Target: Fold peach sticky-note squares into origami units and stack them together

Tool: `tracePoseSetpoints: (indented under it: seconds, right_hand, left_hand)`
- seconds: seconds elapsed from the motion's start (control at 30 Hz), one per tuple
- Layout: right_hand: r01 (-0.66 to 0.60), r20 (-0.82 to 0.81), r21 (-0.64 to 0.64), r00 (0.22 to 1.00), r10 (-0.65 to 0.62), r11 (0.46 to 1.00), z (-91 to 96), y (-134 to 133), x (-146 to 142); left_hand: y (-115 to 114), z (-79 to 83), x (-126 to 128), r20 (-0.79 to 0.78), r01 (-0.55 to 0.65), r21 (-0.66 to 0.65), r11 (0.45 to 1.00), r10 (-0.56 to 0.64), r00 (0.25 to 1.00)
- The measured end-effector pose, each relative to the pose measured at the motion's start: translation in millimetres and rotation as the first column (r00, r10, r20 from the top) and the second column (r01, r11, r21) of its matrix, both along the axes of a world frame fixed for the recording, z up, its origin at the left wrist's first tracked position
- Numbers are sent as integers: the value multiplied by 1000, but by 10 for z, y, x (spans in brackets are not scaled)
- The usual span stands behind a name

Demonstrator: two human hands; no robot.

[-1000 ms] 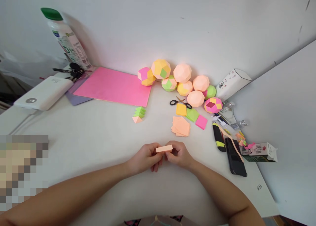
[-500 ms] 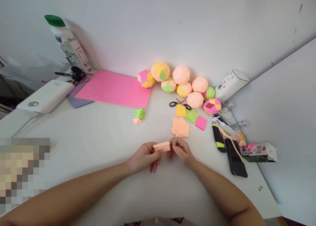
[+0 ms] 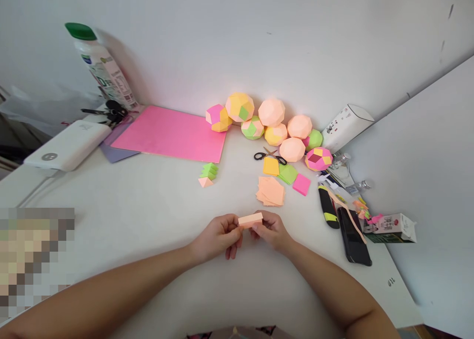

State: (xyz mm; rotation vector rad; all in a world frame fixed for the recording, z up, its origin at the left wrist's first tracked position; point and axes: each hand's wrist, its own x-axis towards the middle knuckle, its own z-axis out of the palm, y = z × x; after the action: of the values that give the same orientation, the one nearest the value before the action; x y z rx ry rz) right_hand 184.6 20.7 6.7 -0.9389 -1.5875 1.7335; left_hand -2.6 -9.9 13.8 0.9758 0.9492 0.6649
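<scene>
Between both hands, just above the white table, is a folded strip of peach paper [image 3: 250, 220]. My left hand [image 3: 221, 235] pinches its left end between thumb and fingers. At the right end, the thumb and fingers of my right hand [image 3: 272, 229] are closed on the same paper. Beyond the hands lies a loose stack of peach paper squares [image 3: 271, 191]. Behind it sit yellow [image 3: 271, 166], green [image 3: 288, 173] and pink [image 3: 301, 184] paper stacks. Small folded green pieces [image 3: 209, 170] and a folded peach piece [image 3: 205, 182] stand to the left.
Several faceted paper balls [image 3: 272, 113] line the wall, with black-handled scissors [image 3: 270, 155] before them. A pink sheet [image 3: 170, 134], white power bank [image 3: 68, 144] and bottle [image 3: 103, 67] are at left. A phone [image 3: 353, 235], utility knife [image 3: 328, 207] and carton [image 3: 392, 228] are at right.
The peach paper strip has shifted slightly right. My right hand, previously at its edge with fingers curled, now has its thumb on the strip's right end; my left hand keeps its hold.
</scene>
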Motion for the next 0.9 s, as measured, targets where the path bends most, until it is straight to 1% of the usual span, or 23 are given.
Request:
tracePoseSetpoints:
  seconds: [0.13, 0.2, 0.27, 0.33, 0.4, 0.6, 0.73, 0.9]
  right_hand:
    - [58, -57, -40, 997, -60, 997, -19, 18, 8]
    - [53, -62, -54, 996, -57, 997, -20, 20, 4]
    - [20, -44, -53, 999, -22, 998, -14, 15, -4]
    - [-17, -27, -41, 999, 16, 999, -8, 5, -8]
    - [-22, -27, -37, 999, 21, 999, -8, -4, -7]
    - [60, -135, -60, 988, -68, 996, -38, 25, 16]
    - [129, -204, -12, 970, -129, 992, -53, 32, 14]
    - [119, -172, 146, 981, -94, 982, -76, -48, -14]
  left_hand:
    - [-5, 8, -3, 85, -64, -20, 998, 65, 994]
    - [-10, 19, 1, 146, -114, -10, 993, 114, 983]
    - [-10, 26, 12, 185, -150, -1, 989, 148, 972]
    - [-3, 22, 27, 201, -172, -14, 985, 171, 964]
    - [7, 14, 39, 214, -191, -35, 981, 194, 957]
    - [20, 20, 42, 221, -209, -59, 976, 217, 951]
    - [25, 6, 24, 209, -238, -66, 969, 246, 946]
    - [41, -50, -3, 240, -221, -77, 972, 233, 942]
